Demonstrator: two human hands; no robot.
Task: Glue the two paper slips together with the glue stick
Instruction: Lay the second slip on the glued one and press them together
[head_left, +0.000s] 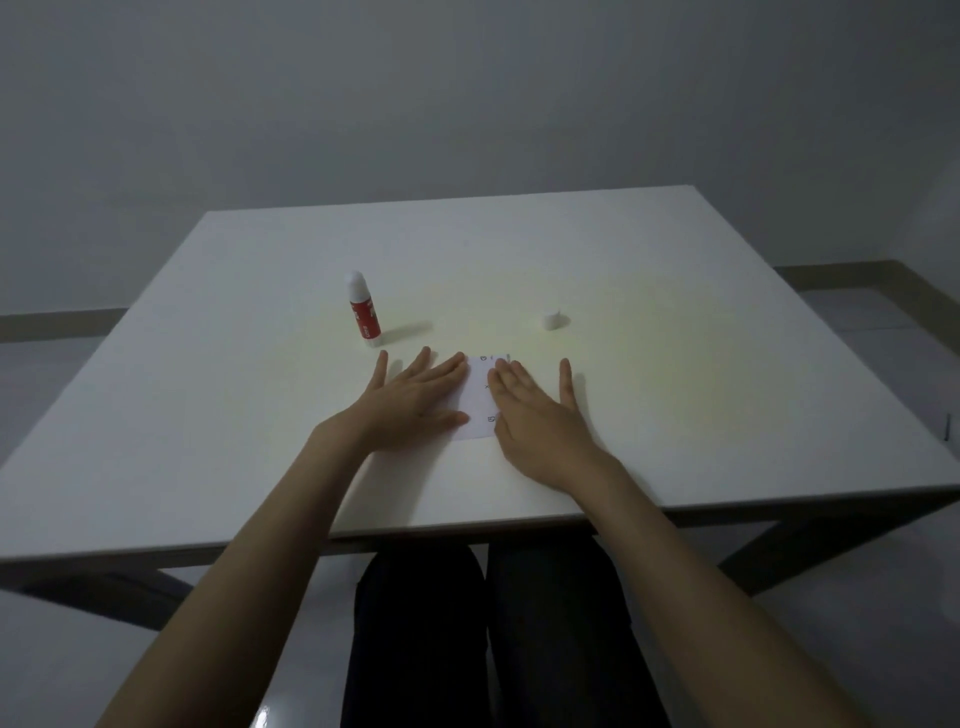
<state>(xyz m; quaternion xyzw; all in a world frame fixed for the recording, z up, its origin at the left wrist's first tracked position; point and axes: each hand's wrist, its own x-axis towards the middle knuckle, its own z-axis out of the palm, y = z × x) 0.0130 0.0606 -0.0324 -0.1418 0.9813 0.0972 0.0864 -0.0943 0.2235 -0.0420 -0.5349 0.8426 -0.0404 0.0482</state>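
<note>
White paper slips (479, 397) with small printed marks lie flat near the middle of the white table (727, 364). I cannot tell where one slip ends and the other begins. My left hand (415, 397) rests palm down on their left part, fingers spread. My right hand (535, 410) presses flat on their right part, fingers apart. Neither hand grips anything. The red and white glue stick (362, 308) stands upright and uncapped, back left of my left hand. Its small white cap (552, 320) sits apart, behind my right hand.
The table's near edge (467, 525) runs just above my dark-clothed legs (493, 639). A grey wall stands behind the table's far edge. Dark table legs slant down at both near corners.
</note>
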